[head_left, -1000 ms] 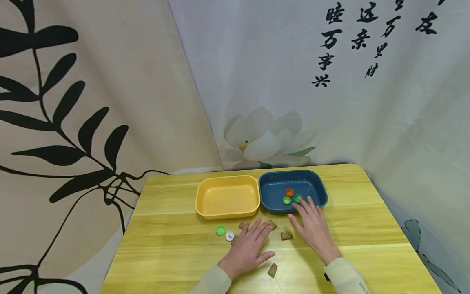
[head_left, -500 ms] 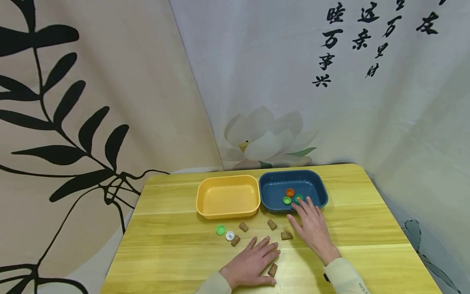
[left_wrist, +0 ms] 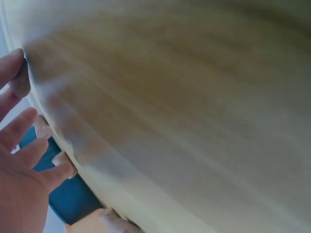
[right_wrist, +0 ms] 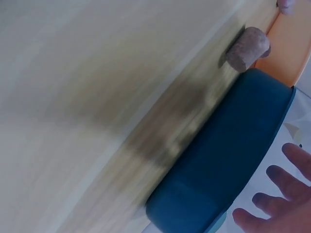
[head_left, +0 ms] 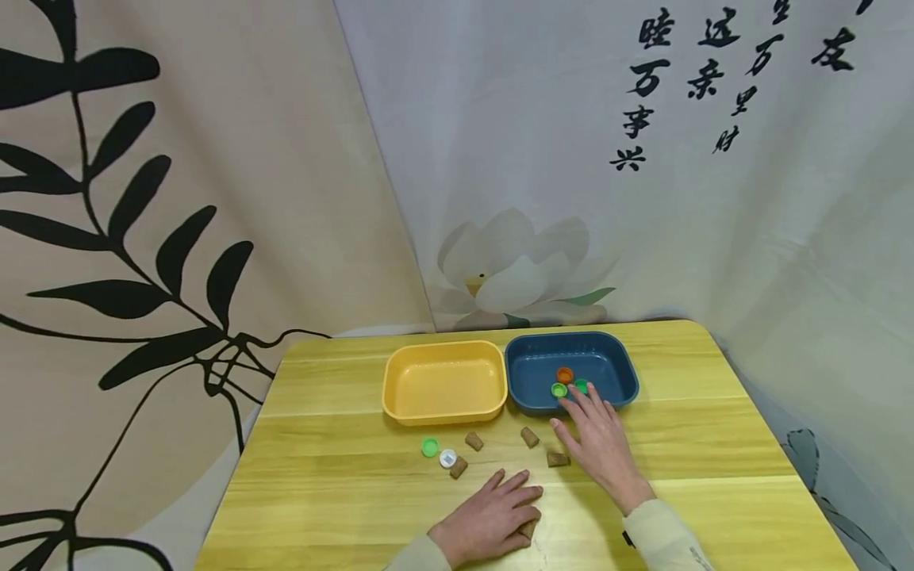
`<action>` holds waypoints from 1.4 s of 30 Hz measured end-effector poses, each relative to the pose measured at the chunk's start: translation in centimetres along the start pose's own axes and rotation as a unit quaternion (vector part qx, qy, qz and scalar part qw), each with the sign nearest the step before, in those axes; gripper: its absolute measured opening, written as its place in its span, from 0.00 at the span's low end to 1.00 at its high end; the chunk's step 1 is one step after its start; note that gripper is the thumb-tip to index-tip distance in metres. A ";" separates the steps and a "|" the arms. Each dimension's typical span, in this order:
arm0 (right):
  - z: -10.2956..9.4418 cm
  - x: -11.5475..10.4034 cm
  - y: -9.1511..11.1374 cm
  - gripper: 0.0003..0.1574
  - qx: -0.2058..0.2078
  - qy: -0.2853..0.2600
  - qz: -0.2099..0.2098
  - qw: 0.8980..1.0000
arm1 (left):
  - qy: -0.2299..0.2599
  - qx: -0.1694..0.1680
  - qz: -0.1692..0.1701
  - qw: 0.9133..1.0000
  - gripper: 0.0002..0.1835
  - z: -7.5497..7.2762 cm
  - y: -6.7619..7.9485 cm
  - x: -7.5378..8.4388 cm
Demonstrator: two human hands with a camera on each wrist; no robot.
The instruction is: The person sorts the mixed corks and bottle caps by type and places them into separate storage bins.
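On the near part of the table my left hand point(head_left: 485, 519) pinches a cork point(head_left: 528, 529) between thumb and forefinger. The left wrist view shows that brown cork point(left_wrist: 20, 83) at the fingertips, the other fingers spread. My right hand point(head_left: 601, 448) hovers at the near rim of the blue tray point(head_left: 531, 365), fingers loosely stretched and holding nothing. Inside this tray lie an orange bottle cap point(head_left: 565, 375), a light green cap point(head_left: 559, 389) and a green cap point(head_left: 581, 385), the last partly hidden by the fingertips.
A yellow tray point(head_left: 444, 381) stands left of the blue one. In front of it lie a green cap point(head_left: 430, 447), a white cap point(head_left: 447, 458) and a cork point(head_left: 458, 468) beside that. More corks point(head_left: 529, 437) are scattered on the wooden table point(head_left: 321, 476).
My left hand has drawn back toward the near edge, uncovering several corks, and has taken hold of the nearest cork. The right hand has shifted slightly left and nearer.
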State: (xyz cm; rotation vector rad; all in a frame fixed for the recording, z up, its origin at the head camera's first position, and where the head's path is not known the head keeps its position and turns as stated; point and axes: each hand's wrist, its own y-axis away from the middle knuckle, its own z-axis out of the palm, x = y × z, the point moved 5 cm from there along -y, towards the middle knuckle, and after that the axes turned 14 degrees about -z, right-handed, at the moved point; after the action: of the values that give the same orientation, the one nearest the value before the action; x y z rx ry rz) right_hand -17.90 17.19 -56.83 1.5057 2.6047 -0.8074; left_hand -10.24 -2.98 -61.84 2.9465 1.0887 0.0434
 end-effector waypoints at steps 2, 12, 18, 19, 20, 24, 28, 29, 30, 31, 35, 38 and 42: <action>0.2 -0.4 -0.4 0.31 -0.010 -0.002 0.000 1.000 | 0.011 0.004 -0.007 1.000 0.18 -0.2 0.3 -0.2; 2.4 -2.6 -2.8 0.35 -0.052 0.002 -0.025 0.998 | 0.049 0.056 -0.061 0.995 0.20 -1.8 2.9 -2.3; 3.6 -3.7 -4.6 0.39 -0.071 0.013 -0.047 0.996 | 0.047 0.103 -0.094 0.989 0.22 -2.8 4.1 -3.9; 3.8 -3.8 -4.9 0.40 -0.072 0.014 -0.050 0.996 | 0.050 0.110 -0.099 0.988 0.22 -2.9 4.3 -4.1; 4.0 -3.9 -5.1 0.40 -0.071 0.016 -0.054 0.996 | 0.051 0.117 -0.104 0.986 0.22 -3.1 4.5 -4.4; 4.8 -4.1 -5.9 0.40 -0.080 0.015 -0.064 0.995 | 0.067 0.145 -0.123 0.979 0.23 -3.6 5.1 -5.3; 5.4 -4.2 -6.2 0.41 -0.109 0.019 -0.067 0.992 | 0.095 0.172 -0.147 0.970 0.23 -4.5 5.6 -6.5; 5.5 -4.1 -6.1 0.41 -0.118 0.021 -0.066 0.991 | 0.102 0.177 -0.156 0.966 0.23 -4.8 5.6 -6.8; 5.6 -4.1 -6.1 0.41 -0.124 0.020 -0.064 0.990 | 0.111 0.180 -0.166 0.963 0.24 -5.1 5.6 -7.2; 5.7 -4.1 -6.0 0.42 -0.131 0.023 -0.063 0.989 | 0.116 0.183 -0.176 0.960 0.24 -5.4 5.5 -7.6; 6.0 -4.0 -5.9 0.43 -0.150 0.034 -0.060 0.986 | 0.129 0.189 -0.222 0.948 0.24 -6.7 4.9 -9.5; 6.2 -4.0 -5.8 0.44 -0.157 0.038 -0.059 0.985 | 0.136 0.196 -0.244 0.940 0.24 -7.8 3.8 -10.9; 6.4 -4.1 -5.7 0.45 -0.163 0.034 -0.057 0.984 | 0.135 0.207 -0.261 0.933 0.24 -8.8 1.7 -12.5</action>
State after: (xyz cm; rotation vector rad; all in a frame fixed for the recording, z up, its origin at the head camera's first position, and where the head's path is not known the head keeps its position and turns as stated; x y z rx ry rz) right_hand -21.85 8.81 -58.81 1.3268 2.7223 -0.3142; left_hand -18.82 -12.48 -53.34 2.9176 2.1306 0.2515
